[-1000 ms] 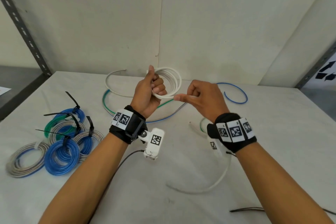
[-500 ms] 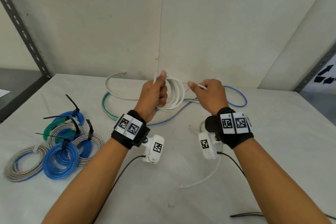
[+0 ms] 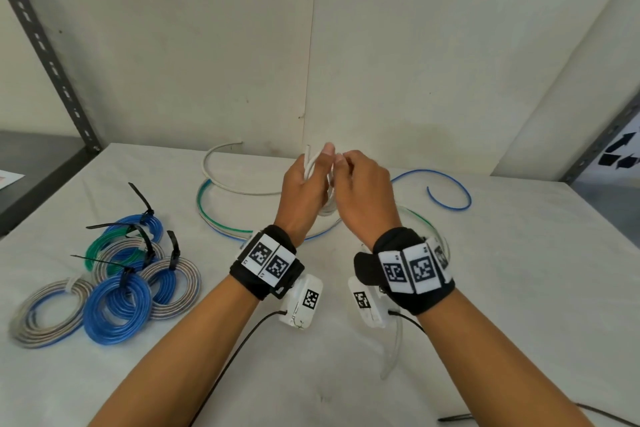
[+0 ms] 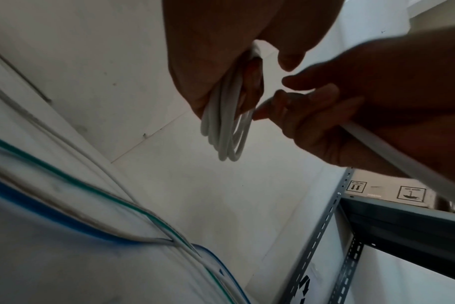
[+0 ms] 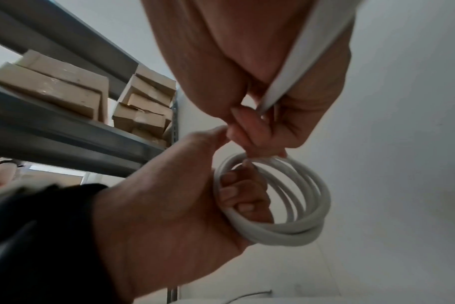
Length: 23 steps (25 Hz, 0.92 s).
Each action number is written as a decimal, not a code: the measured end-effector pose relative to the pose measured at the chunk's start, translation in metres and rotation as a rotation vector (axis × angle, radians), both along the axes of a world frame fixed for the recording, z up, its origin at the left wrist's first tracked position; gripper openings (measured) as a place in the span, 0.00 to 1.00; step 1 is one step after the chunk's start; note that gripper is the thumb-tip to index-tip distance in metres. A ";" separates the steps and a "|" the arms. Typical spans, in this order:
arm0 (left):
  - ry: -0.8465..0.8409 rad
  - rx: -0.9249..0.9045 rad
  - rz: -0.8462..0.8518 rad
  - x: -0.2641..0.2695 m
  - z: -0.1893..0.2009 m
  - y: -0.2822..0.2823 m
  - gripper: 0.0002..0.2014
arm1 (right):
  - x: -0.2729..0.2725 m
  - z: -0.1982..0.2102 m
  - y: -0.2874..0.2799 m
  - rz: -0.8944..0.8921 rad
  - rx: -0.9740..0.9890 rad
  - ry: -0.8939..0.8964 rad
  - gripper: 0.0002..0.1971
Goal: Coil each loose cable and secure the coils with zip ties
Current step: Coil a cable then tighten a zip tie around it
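My left hand (image 3: 306, 180) grips a small coil of white cable (image 3: 309, 168) above the middle of the table, fingers curled through its loops. In the right wrist view the white coil (image 5: 286, 207) shows several turns round the left hand (image 5: 237, 197). My right hand (image 3: 349, 170) touches the left at the top of the coil and pinches the cable's free strand (image 5: 312, 41). The left wrist view shows the coil (image 4: 226, 131) hanging from the left hand (image 4: 208, 67) and the strand (image 4: 403, 164) running through the right hand (image 4: 312, 115). The cable's tail (image 3: 394, 347) trails under my right wrist.
Several coils tied with black zip ties (image 3: 114, 274) lie at the table's left. Loose cables lie behind my hands: a pale one (image 3: 221, 180), a green and blue one (image 3: 207, 218), a blue one (image 3: 450, 198). A black zip tie (image 3: 457, 418) lies near the front right. A shelf upright (image 3: 45, 55) stands left.
My right hand has moved left to meet the left hand, bringing the free strand up to the coil. The tail on the table has grown shorter.
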<state>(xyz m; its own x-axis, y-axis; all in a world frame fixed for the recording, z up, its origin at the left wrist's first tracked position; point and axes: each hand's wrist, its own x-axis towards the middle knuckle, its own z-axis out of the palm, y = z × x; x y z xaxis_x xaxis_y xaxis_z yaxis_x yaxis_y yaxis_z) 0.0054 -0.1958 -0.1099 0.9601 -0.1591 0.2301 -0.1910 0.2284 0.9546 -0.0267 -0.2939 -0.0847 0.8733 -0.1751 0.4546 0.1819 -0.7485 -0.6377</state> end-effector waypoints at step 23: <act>0.428 -0.543 -0.194 0.026 -0.002 0.012 0.12 | -0.020 -0.034 -0.017 0.311 -0.236 -0.155 0.08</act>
<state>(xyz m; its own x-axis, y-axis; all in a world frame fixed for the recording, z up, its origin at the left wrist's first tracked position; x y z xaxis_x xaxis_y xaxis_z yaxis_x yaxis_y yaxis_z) 0.0312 -0.1836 -0.1121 0.9499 -0.3057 -0.0654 0.2670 0.6845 0.6784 -0.0471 -0.3112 -0.1190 0.7864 0.2106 0.5807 0.5025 -0.7649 -0.4031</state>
